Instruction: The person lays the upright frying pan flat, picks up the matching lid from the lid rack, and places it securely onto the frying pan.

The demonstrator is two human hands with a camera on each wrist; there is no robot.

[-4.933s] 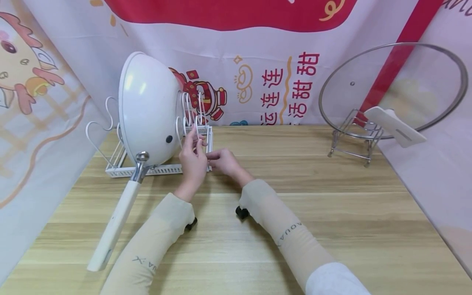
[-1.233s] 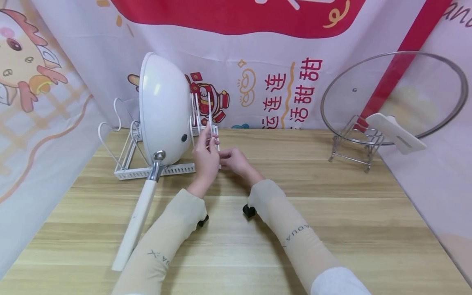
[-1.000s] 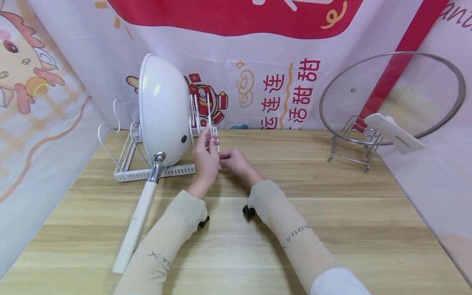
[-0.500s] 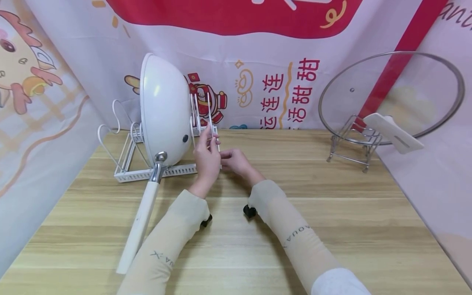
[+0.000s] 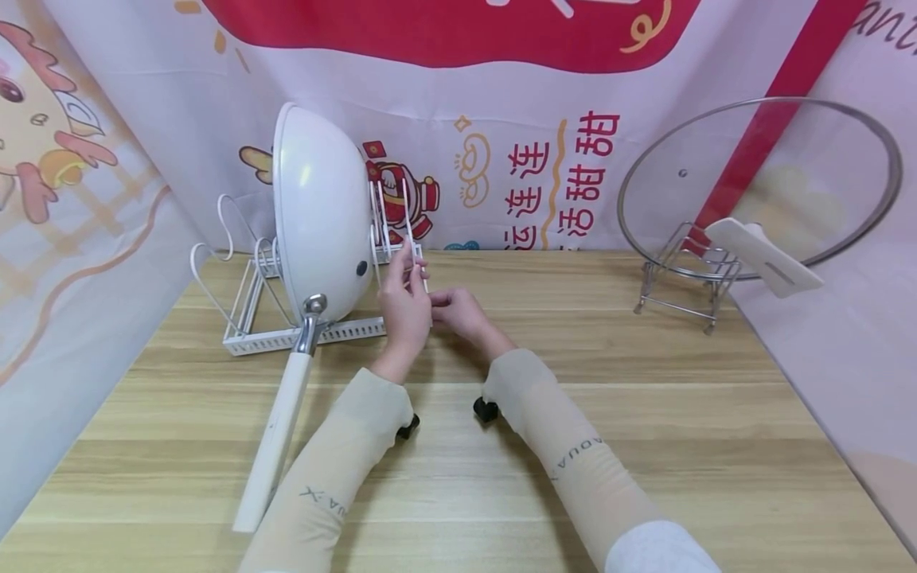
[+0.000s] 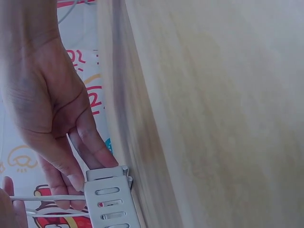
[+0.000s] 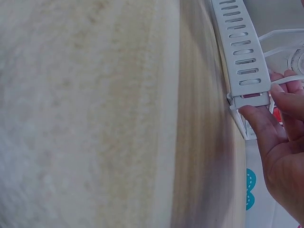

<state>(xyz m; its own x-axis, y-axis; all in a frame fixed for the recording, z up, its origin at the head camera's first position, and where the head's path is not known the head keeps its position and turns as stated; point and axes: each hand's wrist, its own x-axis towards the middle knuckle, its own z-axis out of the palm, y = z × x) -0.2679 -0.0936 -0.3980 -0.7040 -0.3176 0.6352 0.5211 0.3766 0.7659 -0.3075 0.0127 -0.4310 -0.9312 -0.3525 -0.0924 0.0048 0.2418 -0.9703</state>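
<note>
A white wok stands on its side in a white pot rack, its long handle pointing toward the front. My left hand is at the rack's right end and pinches a wire divider between thumb and fingers. Close beside it, my right hand grips the end of the slotted front rail. That rail shows clearly in the right wrist view, with fingers of my right hand at its tip. In the left wrist view the right hand reaches the rail end too.
At the back right a large glass lid and a white spatula lean in a small metal stand. All stands on a wooden table before a printed cloth backdrop.
Compared with the oldest frame, the rack, wok and both hands are further right, and the wok looks narrower. Over the last second the handle's end drifts slightly right; both hands keep their hold.
</note>
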